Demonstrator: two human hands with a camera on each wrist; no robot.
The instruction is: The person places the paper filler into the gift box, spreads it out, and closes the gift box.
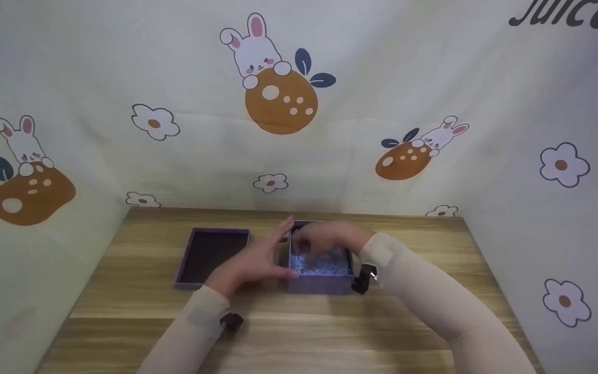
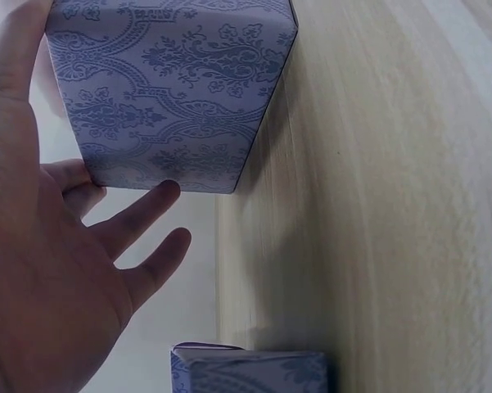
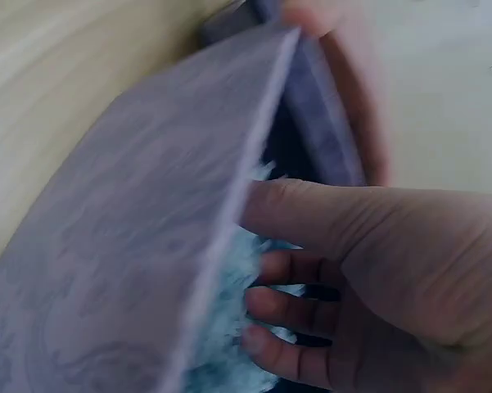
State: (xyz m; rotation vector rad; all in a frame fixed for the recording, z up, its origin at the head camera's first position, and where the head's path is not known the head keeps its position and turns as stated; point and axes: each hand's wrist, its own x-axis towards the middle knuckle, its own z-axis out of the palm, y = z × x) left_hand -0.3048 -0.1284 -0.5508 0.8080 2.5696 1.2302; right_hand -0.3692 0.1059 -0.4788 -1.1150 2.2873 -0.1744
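Note:
A square lavender box (image 1: 322, 284) with a damask pattern stands uncovered on the table. Light blue shredded paper (image 1: 335, 264) fills its inside. My left hand (image 1: 255, 264) holds the box by its left side, thumb at the front corner and fingers toward the back. In the left wrist view, two of its fingers stick out past the patterned wall. Inside the box is my right hand (image 1: 327, 236), reaching over the rim. Its bent fingers (image 3: 282, 311) grip into the shreds in the right wrist view, while the box wall hides the thumb tip.
To the left of the box lies its shallow lid (image 1: 213, 254), dark inside, hollow side up. Both stand on a wood-grain table (image 1: 288, 337). A pale cloth (image 1: 195, 166) with rabbits, oranges and flowers hangs around the back and sides.

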